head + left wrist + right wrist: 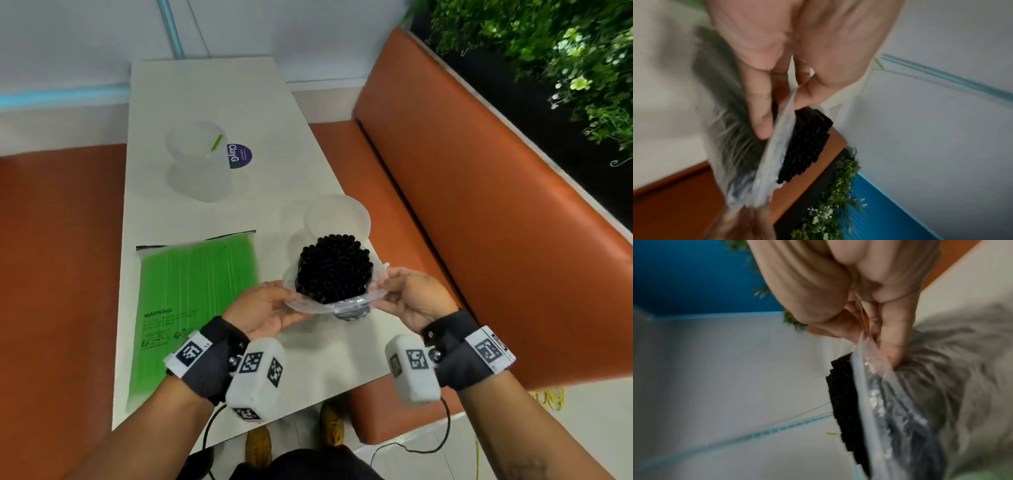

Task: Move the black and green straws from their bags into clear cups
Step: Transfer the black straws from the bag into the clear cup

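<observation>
Both hands hold the clear bag (310, 303) of black straws (334, 265) upright above the white bench (239, 99). Left hand (262, 310) pinches the bag's left rim, thumb over fingers. Right hand (416, 301) pinches the right rim likewise. Bag mouth spread wide, straw ends standing out of it. Clear cup (337, 216) just behind the bag. Green straws bag (191, 291) flat on the bench, left. Farther cup (197, 161) holds what looks like one green straw (216, 142); blurred.

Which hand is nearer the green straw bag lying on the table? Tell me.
Left. The left hand pinches the clear bag of black straws right beside the green straw bag; the right hand holds the clear bag's far edge.
</observation>
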